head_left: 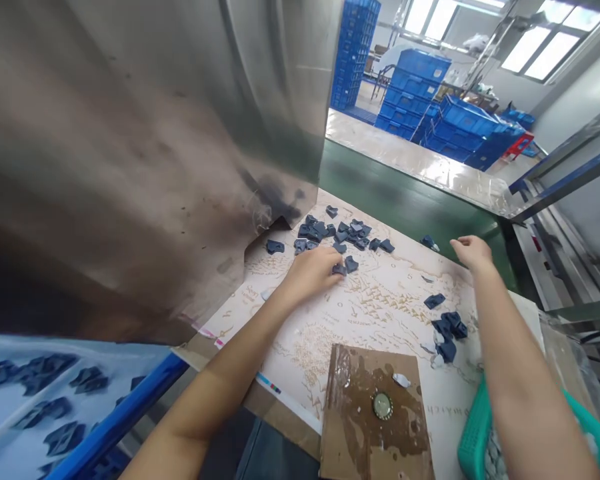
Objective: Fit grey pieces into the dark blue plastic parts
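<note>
My left hand [314, 272] reaches over the printed sheet, its fingers closed around a small dark blue moulded piece [339, 269]. Beside those fingertips lies another dark piece [351, 264], and just beyond is a loose cluster of dark pieces [353, 232]. My right hand [473, 252] hovers near the sheet's far edge, fingers stretched out and nothing visible in them. To its left, a dark piece with a pale bit on it [429, 243] rests by the green surface. A smaller group of dark pieces [449, 330] sits nearer me, left of my right forearm.
A cardboard piece [340, 427] bears a bottle-cap-like disc [383, 405]. My right forearm passes over a green basket [473, 427] holding pale bits. At lower left, a blue-rimmed bin [125, 407] holds dark pieces. A large metal panel [155, 167] stands at left; a green belt-like surface [375, 177] runs behind.
</note>
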The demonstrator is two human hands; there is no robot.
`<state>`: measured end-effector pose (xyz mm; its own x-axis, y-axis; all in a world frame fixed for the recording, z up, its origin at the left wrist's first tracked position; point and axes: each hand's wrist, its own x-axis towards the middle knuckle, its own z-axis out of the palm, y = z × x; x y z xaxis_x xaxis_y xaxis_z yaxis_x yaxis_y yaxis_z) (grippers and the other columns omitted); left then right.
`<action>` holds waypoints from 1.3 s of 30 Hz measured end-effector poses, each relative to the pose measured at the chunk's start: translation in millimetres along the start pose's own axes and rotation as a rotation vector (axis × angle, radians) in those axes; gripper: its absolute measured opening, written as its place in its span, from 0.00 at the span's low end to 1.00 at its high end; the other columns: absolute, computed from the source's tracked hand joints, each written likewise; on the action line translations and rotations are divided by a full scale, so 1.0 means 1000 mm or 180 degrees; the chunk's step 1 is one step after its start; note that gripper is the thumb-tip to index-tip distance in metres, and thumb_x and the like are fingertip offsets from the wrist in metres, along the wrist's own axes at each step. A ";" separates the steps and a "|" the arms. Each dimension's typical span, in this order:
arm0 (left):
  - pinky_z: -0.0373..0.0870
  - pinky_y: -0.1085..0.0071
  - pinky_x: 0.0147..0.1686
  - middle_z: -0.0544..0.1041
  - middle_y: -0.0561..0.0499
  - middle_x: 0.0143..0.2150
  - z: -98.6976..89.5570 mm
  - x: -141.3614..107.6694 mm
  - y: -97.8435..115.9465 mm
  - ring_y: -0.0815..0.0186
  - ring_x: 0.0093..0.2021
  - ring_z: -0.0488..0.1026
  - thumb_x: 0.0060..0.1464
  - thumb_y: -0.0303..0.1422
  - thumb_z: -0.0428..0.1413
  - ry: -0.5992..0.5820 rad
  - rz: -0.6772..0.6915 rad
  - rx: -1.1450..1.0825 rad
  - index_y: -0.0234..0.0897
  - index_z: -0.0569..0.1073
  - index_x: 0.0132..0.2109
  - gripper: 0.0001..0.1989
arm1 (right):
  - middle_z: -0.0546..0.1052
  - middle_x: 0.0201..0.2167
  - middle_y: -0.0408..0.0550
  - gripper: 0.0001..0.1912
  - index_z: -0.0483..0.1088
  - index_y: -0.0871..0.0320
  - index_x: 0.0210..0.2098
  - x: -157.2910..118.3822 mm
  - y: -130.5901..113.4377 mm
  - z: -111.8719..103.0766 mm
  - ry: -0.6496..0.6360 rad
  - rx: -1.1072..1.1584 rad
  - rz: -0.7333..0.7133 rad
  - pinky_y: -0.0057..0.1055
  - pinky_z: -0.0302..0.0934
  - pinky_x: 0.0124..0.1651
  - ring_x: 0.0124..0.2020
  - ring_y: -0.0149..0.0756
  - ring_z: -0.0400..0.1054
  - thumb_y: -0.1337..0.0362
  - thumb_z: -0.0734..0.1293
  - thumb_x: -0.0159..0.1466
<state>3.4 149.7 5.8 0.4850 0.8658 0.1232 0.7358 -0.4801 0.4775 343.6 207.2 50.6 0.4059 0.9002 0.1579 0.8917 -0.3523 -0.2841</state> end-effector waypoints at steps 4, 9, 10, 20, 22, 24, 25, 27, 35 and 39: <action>0.72 0.68 0.41 0.78 0.48 0.40 0.010 0.000 0.002 0.63 0.41 0.75 0.52 0.29 0.57 0.0317 0.0261 -0.1097 0.36 0.71 0.38 0.05 | 0.75 0.35 0.52 0.05 0.72 0.63 0.35 -0.050 0.003 -0.050 -0.0090 -0.0376 -0.0072 0.33 0.55 0.36 0.36 0.38 0.66 0.66 0.66 0.64; 0.74 0.72 0.39 0.77 0.49 0.39 0.029 -0.003 0.015 0.68 0.37 0.74 0.51 0.33 0.56 0.0271 0.0678 -0.1930 0.35 0.71 0.38 0.07 | 0.75 0.29 0.51 0.09 0.70 0.58 0.27 -0.146 0.043 -0.094 -0.0108 -0.0653 -0.0223 0.33 0.51 0.30 0.31 0.41 0.65 0.60 0.65 0.59; 0.74 0.73 0.38 0.77 0.49 0.39 0.032 -0.005 0.018 0.69 0.35 0.73 0.51 0.34 0.56 0.0214 0.0713 -0.1981 0.35 0.71 0.39 0.09 | 0.75 0.28 0.52 0.10 0.70 0.58 0.27 -0.162 0.054 -0.096 -0.0194 -0.0607 -0.0397 0.34 0.52 0.29 0.30 0.41 0.66 0.58 0.64 0.59; 0.71 0.68 0.37 0.74 0.47 0.38 0.044 -0.013 0.033 0.64 0.35 0.71 0.56 0.42 0.50 -0.0116 0.0741 -0.1697 0.36 0.71 0.42 0.15 | 0.76 0.29 0.52 0.14 0.69 0.55 0.28 -0.229 0.103 -0.056 -0.0751 0.0272 -0.1135 0.38 0.63 0.31 0.30 0.45 0.70 0.52 0.59 0.59; 0.69 0.67 0.37 0.74 0.47 0.37 0.045 -0.014 0.034 0.63 0.36 0.71 0.57 0.41 0.48 -0.0094 0.0664 -0.1589 0.36 0.69 0.38 0.13 | 0.76 0.28 0.50 0.13 0.69 0.55 0.29 -0.233 0.102 -0.053 -0.0658 0.0364 -0.1042 0.36 0.61 0.28 0.26 0.41 0.69 0.54 0.60 0.59; 0.68 0.67 0.37 0.75 0.48 0.34 0.047 -0.014 0.034 0.63 0.36 0.72 0.59 0.40 0.44 -0.0160 0.0595 -0.1645 0.37 0.67 0.36 0.13 | 0.75 0.27 0.49 0.12 0.68 0.55 0.29 -0.236 0.104 -0.050 -0.0534 0.0486 -0.0911 0.34 0.59 0.25 0.23 0.39 0.67 0.53 0.60 0.59; 0.67 0.67 0.38 0.74 0.49 0.32 0.048 -0.013 0.034 0.63 0.35 0.72 0.60 0.40 0.43 -0.0222 0.0581 -0.1691 0.37 0.66 0.35 0.14 | 0.75 0.26 0.49 0.12 0.67 0.55 0.29 -0.237 0.105 -0.049 -0.0457 0.0552 -0.0833 0.33 0.59 0.24 0.22 0.38 0.66 0.53 0.61 0.59; 0.66 0.68 0.37 0.74 0.50 0.30 0.049 -0.013 0.033 0.64 0.33 0.72 0.61 0.40 0.42 -0.0335 0.0582 -0.1730 0.37 0.66 0.35 0.14 | 0.74 0.25 0.48 0.12 0.66 0.55 0.30 -0.239 0.107 -0.045 -0.0284 0.0700 -0.0655 0.32 0.57 0.23 0.21 0.37 0.65 0.52 0.61 0.59; 0.58 0.69 0.30 0.67 0.52 0.23 0.052 -0.012 0.029 0.66 0.27 0.64 0.56 0.47 0.44 -0.0166 0.0565 -0.1527 0.38 0.64 0.25 0.19 | 0.70 0.22 0.45 0.15 0.64 0.54 0.37 -0.254 0.086 -0.051 -0.0012 0.1357 -0.0311 0.31 0.60 0.22 0.24 0.38 0.68 0.49 0.58 0.63; 0.60 0.71 0.27 0.66 0.52 0.22 0.051 -0.009 0.033 0.67 0.24 0.64 0.54 0.48 0.40 -0.0455 0.0103 -0.2938 0.38 0.66 0.28 0.20 | 0.71 0.23 0.44 0.15 0.66 0.53 0.40 -0.265 0.055 -0.058 -0.0265 0.1783 -0.0209 0.31 0.61 0.21 0.22 0.37 0.67 0.49 0.63 0.61</action>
<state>47.6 118.5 -23.8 0.5974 0.7989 0.0697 0.0838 -0.1486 0.9853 297.0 -65.4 47.5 0.3159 0.9407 0.1235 0.6630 -0.1258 -0.7380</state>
